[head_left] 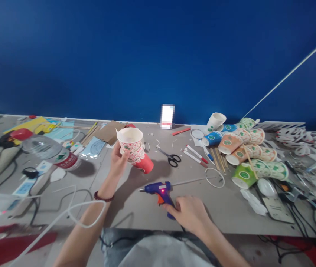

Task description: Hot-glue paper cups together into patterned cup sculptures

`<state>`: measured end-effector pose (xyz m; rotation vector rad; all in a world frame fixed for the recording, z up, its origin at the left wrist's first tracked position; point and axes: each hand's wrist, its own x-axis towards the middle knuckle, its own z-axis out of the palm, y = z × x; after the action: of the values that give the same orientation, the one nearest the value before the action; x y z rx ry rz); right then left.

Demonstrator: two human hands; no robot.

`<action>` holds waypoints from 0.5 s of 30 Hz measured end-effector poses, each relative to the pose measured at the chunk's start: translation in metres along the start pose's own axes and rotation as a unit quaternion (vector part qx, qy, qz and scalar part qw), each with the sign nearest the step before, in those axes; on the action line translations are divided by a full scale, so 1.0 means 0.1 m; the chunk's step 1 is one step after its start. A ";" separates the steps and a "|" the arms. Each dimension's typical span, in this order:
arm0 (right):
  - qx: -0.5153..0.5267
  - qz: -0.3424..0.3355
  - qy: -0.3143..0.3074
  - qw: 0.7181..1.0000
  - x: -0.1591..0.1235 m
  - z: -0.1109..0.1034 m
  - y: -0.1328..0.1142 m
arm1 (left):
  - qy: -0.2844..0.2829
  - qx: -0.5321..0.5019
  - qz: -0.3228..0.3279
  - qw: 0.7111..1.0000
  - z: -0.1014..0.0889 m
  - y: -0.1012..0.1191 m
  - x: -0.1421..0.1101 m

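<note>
Blue wall, grey table: two bare hands, one set of joined cups, one glue gun

One plain blue wall (pixel 158 55) stands behind one cluttered grey table (pixel 224 207). The left hand (pixel 119 159), with one dark red bracelet (pixel 103 199) at its wrist, grasps red-and-white paper cups (pixel 143 163), at least two joined in line. They are held up over the middle of the table, tilted, one open mouth at the top and one red base pointing down to the right.

The right hand (pixel 189 211) has its fingers curled, with one digit touching the handle of one blue glue gun (pixel 155 187); I cannot tell whether it grips. The gun lies on the table near the front edge, one red light lit on its side and one long glue stick (pixel 188 181) running from its back.

Beyond the gun lie one pair of scissors (pixel 173 159), one red pen (pixel 181 131), two white pens (pixel 195 158) with red caps and one blue pen (pixel 208 155). To the right sits a cup pile (pixel 244 176), overlapping too much to count; two orange bases and one green base face forward. One bottle (pixel 43 148) with a red cap lies tilted on the left.
</note>
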<state>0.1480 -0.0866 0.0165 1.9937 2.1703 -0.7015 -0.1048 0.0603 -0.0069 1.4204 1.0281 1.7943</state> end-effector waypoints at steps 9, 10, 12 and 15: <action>0.089 0.008 0.040 0.995 0.07 0.11 -0.11 | 0.025 -0.068 -0.057 0.996 0.01 0.06 0.02; 0.104 0.008 0.041 0.994 0.08 0.10 -0.10 | 0.028 -0.074 -0.062 0.995 0.01 0.06 0.02; 0.139 0.004 0.041 0.989 0.08 0.10 -0.08 | 0.030 -0.084 -0.078 0.993 0.02 0.08 0.02; 0.213 -0.014 0.029 0.976 0.08 0.14 -0.01 | 0.030 -0.094 -0.102 0.990 0.02 0.08 0.02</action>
<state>0.1426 -0.0850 0.0014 2.1983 2.2319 -1.2168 -0.1031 0.0578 0.0013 1.1132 0.9699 1.7421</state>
